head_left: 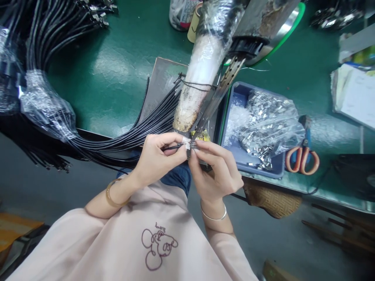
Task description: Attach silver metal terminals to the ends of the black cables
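Observation:
Just under the tip of a soldering iron (218,91), my two hands meet. My left hand (159,158) pinches a thin black cable (171,147) between thumb and forefinger, close to its end. Thumb and fingers of my right hand (216,166) are closed on a small metallic piece (193,144) at that cable end; its exact kind is too small to make out. White material shows at my left fingertips. A white tube (195,86) wrapped in plastic film slants down beside the iron. Behind my left hand runs a bundle of black cables (129,136).
Right of my hands, a blue tray (281,169) holds a plastic bag (271,121) and loose small metal shells (263,160). Orange-handled scissors (302,158) lie beside it. Film-wrapped cable bundles (48,105) hang over the left table edge. Papers (354,93) sit far right.

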Motion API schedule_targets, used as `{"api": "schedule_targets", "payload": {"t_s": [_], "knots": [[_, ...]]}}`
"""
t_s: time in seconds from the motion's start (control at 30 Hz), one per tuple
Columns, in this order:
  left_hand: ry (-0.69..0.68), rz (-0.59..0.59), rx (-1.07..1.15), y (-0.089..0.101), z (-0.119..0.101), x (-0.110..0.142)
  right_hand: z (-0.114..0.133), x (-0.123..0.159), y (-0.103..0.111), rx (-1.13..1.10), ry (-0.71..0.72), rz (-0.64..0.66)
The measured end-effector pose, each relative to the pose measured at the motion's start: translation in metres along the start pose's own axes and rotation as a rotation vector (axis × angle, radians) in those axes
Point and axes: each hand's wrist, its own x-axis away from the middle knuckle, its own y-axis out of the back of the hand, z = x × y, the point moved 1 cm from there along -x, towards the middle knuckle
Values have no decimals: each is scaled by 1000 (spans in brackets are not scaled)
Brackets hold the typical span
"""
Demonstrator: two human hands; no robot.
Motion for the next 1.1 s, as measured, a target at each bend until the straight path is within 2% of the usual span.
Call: {"api": "schedule_targets", "payload": {"t_s": [0.17, 0.3, 0.37, 0.47, 0.53, 0.77, 0.9, 0.93, 1.03, 1.1], "knots": [[85, 49, 31, 2, 3, 0, -1, 3, 1, -27, 41, 37], [96, 58, 33, 3, 4, 1, -1, 5, 2, -17, 78, 25], [106, 56, 44, 3, 4, 1, -1, 3, 3, -19, 51, 24], [117, 78, 64, 4, 5, 4, -2, 0, 4, -84, -68, 66], [105, 96, 61, 4, 6, 6, -2, -2, 6, -98, -109, 74], [1, 95, -70, 4, 8, 13, 4, -4, 10, 9, -65, 130], [8, 64, 26, 6, 5, 12, 4, -1, 7, -130, -118, 223], [15, 79, 61, 7, 4, 12, 3, 0, 8, -172, -161, 211], [41, 138, 93, 8, 4, 13, -1, 5, 14, -244, -317, 55], [49, 139, 92, 8, 6, 13, -1, 8, 17, -254, -341, 40]]}}
